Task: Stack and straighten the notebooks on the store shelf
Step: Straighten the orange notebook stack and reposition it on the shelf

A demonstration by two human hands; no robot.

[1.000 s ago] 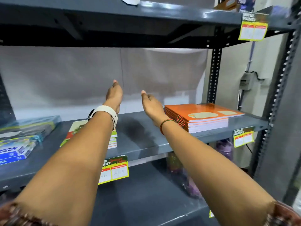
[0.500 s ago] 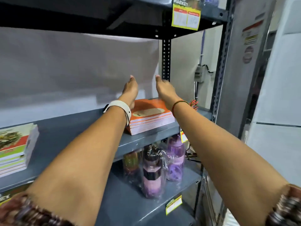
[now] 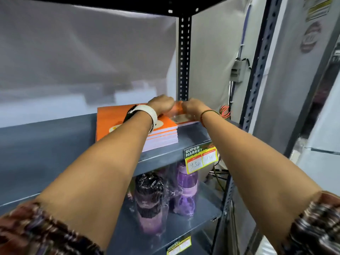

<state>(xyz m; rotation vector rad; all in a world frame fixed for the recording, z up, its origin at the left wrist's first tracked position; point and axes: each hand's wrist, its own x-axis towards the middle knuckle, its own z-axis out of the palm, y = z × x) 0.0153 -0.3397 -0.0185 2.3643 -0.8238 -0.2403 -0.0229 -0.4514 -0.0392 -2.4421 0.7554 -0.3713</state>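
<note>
While both arms reach in, left hand (image 3: 161,104) and right hand (image 3: 193,107) rest curled on far edge of orange notebooks (image 3: 117,116); grip blurred, cannot tell. Stack lies at right end of grey shelf (image 3: 46,144).

Shop aisle: steel shelf (image 3: 161,159) with "SUPER MARKET" price tag (image 3: 201,157), wrapped bottles (image 3: 150,201).

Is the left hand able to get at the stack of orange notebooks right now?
Probably yes: the left hand already rests over the far end of the stack of orange notebooks, with nothing in between.
</note>
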